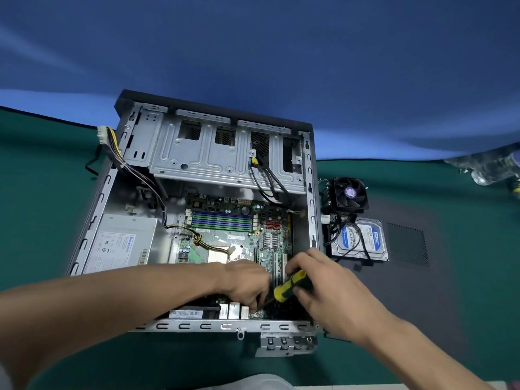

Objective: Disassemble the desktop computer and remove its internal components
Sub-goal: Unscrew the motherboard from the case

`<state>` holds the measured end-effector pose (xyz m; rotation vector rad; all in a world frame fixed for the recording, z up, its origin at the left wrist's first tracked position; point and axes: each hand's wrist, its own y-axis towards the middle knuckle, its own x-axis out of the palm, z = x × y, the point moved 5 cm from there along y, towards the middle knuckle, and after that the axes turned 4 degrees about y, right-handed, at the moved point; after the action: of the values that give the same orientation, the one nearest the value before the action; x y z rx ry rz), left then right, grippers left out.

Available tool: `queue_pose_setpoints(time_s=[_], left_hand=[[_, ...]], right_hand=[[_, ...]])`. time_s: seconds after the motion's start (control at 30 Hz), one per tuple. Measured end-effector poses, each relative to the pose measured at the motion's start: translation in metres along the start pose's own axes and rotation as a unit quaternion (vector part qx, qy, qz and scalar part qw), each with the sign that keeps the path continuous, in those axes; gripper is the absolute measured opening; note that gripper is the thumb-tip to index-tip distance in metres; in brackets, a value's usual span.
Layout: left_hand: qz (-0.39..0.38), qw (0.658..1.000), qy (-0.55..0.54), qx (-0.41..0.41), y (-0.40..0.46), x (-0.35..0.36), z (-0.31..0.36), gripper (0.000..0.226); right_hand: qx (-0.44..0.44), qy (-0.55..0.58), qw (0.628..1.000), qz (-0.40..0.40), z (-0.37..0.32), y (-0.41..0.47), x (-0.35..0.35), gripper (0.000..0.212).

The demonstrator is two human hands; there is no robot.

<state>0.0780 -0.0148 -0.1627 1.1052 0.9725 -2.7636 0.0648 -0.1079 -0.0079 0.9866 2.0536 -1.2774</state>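
head view:
case (92, 215): lies open on the green mat, side panel off.
out already: fan (349, 194) and drive (365, 240), set just right of the case.
still in: board (225, 235), psu (123, 243).
right hand (323, 282): wrapped round a screwdriver (289, 285), tip low by the board's near edge.
left hand (247, 282): fingers curled down at the tip; cannot tell what they pinch.
stage: likely the board screws, roughly midway.

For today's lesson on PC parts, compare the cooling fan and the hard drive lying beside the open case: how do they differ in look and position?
The cooling fan is black, with visible blades and a purple hub sticker; the hard drive is a flat silver slab with a blue-and-white label. The cooling fan lies farther from the person, the hard drive nearer. Black cables cross the hard drive's top. Both lie outside the case, on its right, on a dark panel.
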Motion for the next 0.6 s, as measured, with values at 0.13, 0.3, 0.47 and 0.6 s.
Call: queue_pose_setpoints(time_s=[0.13,0.3,0.47,0.6], left_hand=[[-0.031,0.999,0.000,-0.034,0.006,0.001,-0.003,0.024],[-0.025,0.999,0.002,-0.041,0.009,-0.006,-0.002,0.011],[-0.021,0.999,0.011,-0.032,0.000,-0.005,-0.003,0.007],[-0.013,0.999,0.005,-0.044,0.001,-0.003,-0.004,0.008]], right_hand=[[-0.004,0.033,0.999,0.011,-0.001,0.001,-0.001,0.015],[-0.041,0.025,0.999,0.015,-0.007,-0.003,0.002,0.025],[-0.023,0.061,0.998,0.016,-0.011,-0.003,0.007,0.027],[-0.041,0.043,0.998,0.018,-0.016,0.000,0.011,0.019]])
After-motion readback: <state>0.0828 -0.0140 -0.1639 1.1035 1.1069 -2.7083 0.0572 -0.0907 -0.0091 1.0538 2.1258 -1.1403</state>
